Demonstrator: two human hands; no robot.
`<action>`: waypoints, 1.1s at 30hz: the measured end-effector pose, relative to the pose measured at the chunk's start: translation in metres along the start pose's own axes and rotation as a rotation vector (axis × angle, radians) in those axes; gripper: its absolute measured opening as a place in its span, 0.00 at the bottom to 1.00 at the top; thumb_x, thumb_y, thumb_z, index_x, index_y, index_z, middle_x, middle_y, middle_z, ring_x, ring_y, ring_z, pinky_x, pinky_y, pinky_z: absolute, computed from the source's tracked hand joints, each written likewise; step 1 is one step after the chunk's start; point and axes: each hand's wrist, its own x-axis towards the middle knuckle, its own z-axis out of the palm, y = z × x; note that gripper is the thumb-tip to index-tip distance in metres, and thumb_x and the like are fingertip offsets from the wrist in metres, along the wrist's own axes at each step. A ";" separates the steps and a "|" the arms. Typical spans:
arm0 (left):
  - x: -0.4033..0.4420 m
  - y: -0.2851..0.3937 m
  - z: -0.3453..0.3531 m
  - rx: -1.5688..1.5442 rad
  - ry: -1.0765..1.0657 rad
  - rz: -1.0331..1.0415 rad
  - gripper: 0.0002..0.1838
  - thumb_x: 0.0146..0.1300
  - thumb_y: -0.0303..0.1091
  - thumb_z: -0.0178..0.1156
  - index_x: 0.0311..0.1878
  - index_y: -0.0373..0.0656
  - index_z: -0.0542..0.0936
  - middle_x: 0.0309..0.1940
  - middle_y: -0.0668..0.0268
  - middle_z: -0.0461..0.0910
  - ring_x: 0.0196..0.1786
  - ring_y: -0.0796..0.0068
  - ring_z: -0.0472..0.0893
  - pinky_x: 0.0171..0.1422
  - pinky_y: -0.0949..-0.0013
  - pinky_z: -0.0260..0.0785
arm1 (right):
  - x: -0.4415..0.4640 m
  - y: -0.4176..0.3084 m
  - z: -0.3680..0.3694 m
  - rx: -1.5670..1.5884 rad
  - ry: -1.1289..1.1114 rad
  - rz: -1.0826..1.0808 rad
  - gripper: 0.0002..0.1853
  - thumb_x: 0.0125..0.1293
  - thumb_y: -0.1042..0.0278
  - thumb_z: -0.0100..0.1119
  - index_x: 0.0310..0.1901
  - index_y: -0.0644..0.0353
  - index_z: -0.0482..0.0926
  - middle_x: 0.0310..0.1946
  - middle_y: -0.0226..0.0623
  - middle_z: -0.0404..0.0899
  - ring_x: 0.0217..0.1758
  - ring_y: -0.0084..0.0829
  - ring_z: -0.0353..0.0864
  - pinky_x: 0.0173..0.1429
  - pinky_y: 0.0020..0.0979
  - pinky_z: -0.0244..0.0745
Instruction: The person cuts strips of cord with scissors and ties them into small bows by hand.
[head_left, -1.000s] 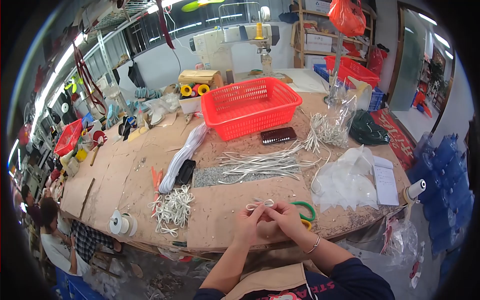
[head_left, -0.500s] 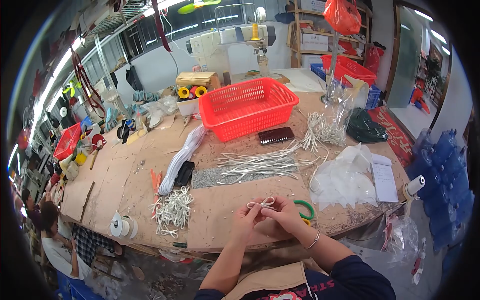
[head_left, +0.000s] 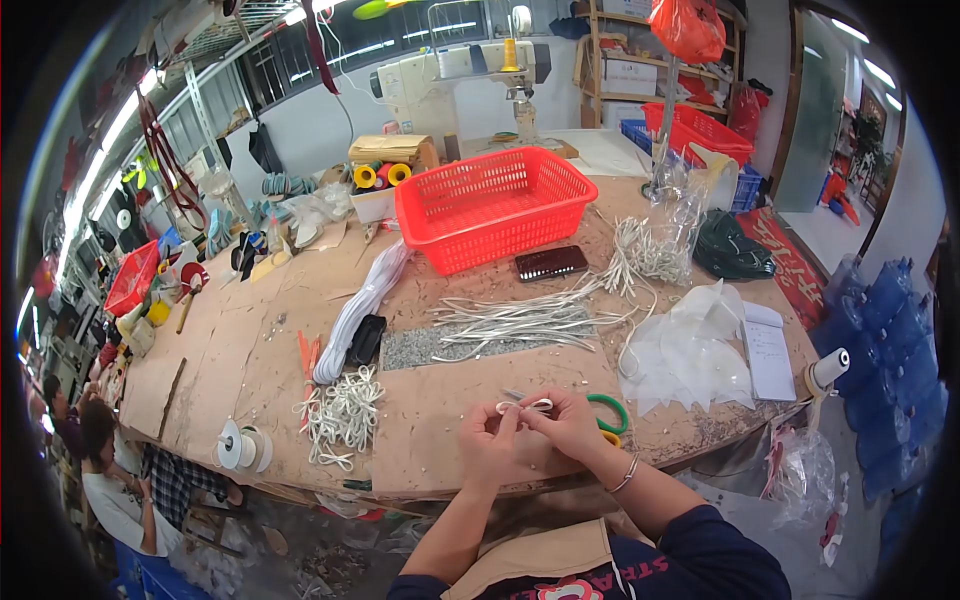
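Note:
A short white cord point(head_left: 541, 405), bent into a small bow-like loop, is pinched between my two hands over the front of the table. My left hand point(head_left: 487, 440) closes on its left part, and my right hand point(head_left: 566, 428) grips the right part, fingertips nearly meeting. Scissors point(head_left: 609, 412) with green and yellow handles lie partly hidden beneath my right hand. Ahead, long white cord lengths point(head_left: 510, 325) spread over a grey speckled slab point(head_left: 405, 350). Left of my hands sits a heap of looped white cords point(head_left: 345, 415).
A red plastic basket point(head_left: 490, 225) stands behind a dark phone point(head_left: 551, 263). A white cord bundle point(head_left: 360, 315) lies left of the slab. Translucent sheets point(head_left: 690, 355) and a notepad point(head_left: 768, 355) are at right. A white spool point(head_left: 243, 448) sits at the front left edge. Another person point(head_left: 115, 480) sits far left.
Both hands stay together on the white cord; the fingers have shifted and the loop shows flatter and smaller. The scissors' tips now show beyond my fingers. The view has tilted slightly.

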 end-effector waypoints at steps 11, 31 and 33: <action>0.006 0.005 -0.009 -0.269 -0.234 -0.369 0.04 0.59 0.28 0.56 0.37 0.40 0.76 0.28 0.67 0.77 0.30 0.78 0.77 0.35 0.76 0.71 | 0.005 0.005 -0.013 0.043 0.055 0.038 0.08 0.59 0.73 0.56 0.39 0.65 0.78 0.29 0.28 0.78 0.32 0.16 0.74 0.37 0.18 0.70; -0.010 -0.013 0.015 -0.268 -0.110 -0.113 0.03 0.58 0.24 0.54 0.29 0.40 0.75 0.21 0.69 0.73 0.22 0.83 0.70 0.25 0.80 0.61 | -0.008 0.007 0.013 0.405 0.199 0.016 0.06 0.63 0.73 0.50 0.33 0.67 0.75 0.25 0.34 0.76 0.23 0.20 0.72 0.25 0.21 0.69; -0.015 -0.013 0.015 -0.217 -0.106 -0.115 0.03 0.59 0.26 0.54 0.29 0.40 0.75 0.22 0.69 0.74 0.22 0.83 0.71 0.26 0.80 0.62 | -0.010 0.007 0.014 0.412 0.231 0.044 0.07 0.63 0.72 0.51 0.34 0.67 0.75 0.26 0.34 0.76 0.24 0.20 0.73 0.28 0.21 0.70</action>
